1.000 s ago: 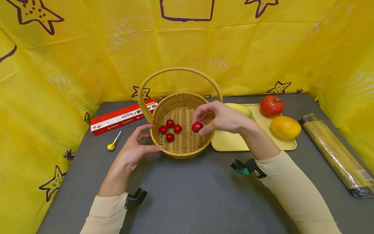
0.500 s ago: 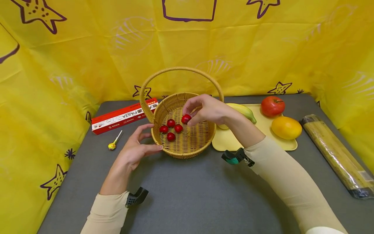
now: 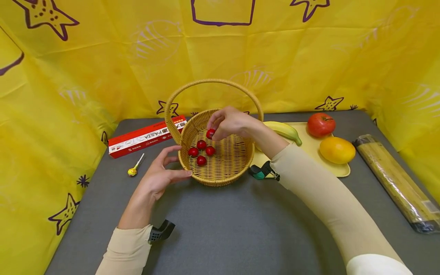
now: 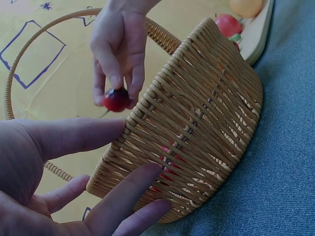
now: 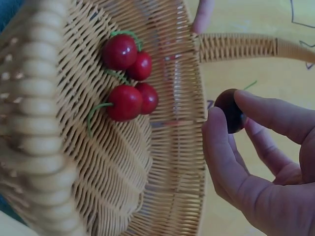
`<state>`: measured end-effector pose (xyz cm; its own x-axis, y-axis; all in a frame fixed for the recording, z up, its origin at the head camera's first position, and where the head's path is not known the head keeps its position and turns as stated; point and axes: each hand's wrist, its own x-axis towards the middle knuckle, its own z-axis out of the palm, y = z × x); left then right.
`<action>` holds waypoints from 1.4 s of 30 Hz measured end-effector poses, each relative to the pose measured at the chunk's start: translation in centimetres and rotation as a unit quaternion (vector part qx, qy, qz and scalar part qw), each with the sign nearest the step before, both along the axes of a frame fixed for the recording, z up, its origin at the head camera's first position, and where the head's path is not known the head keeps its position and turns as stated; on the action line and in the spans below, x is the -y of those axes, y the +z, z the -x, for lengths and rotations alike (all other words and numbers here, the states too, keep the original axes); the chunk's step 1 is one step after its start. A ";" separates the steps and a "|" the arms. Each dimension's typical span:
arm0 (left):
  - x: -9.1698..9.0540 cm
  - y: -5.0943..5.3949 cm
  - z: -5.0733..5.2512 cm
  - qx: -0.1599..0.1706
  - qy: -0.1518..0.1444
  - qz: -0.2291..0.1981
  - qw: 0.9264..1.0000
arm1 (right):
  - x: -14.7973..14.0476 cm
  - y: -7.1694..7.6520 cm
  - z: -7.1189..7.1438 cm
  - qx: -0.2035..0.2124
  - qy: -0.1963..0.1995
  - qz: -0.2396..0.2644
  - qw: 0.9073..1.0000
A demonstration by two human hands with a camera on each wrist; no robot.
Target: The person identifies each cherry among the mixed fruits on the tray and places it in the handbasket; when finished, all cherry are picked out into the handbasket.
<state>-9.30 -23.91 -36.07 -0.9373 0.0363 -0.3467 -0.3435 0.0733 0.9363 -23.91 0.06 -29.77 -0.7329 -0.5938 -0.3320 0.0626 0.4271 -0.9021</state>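
A wicker basket (image 3: 233,158) with a tall arched handle stands mid-table. Several red cherries (image 3: 210,151) with green stems lie clustered in its left part. Between thumb and fingertips, my right hand (image 3: 229,121) pinches another cherry (image 3: 211,133) above the basket; the right wrist view shows this cherry (image 5: 229,112) dark, apart from the others. My left hand (image 3: 159,173) touches the basket's left side, thumb near the front rim and fingers further back. In the left wrist view its fairly straight fingers (image 4: 125,196) spread along the outside of the woven wall.
A red pasta box (image 3: 146,137) and a lollipop (image 3: 134,168) lie left of the basket. To the right, a pale yellow tray (image 3: 275,168) bears a banana (image 3: 283,130), a red apple-like fruit (image 3: 321,125) and a mango (image 3: 337,150). Beyond it lies a long plastic-wrapped bundle (image 3: 395,181).
My right hand has moved left and away from me over the basket, carrying the pinched cherry. The left hand, the basket and the cherries inside stay where they were.
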 end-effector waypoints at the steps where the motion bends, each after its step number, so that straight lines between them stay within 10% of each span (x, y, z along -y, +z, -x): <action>1: 0.0 0.0 0.0 0.000 0.000 0.000 1.000 | 0.1 -0.1 0.2 0.004 -0.001 0.001 1.000; 21: 0.0 -0.1 0.0 -0.008 0.001 -0.008 1.000 | 2.1 -1.9 3.5 0.057 0.003 0.002 0.998; 42: -0.1 0.0 -0.1 -0.006 0.002 -0.003 1.000 | 2.8 -3.9 4.7 0.084 0.027 -0.105 0.991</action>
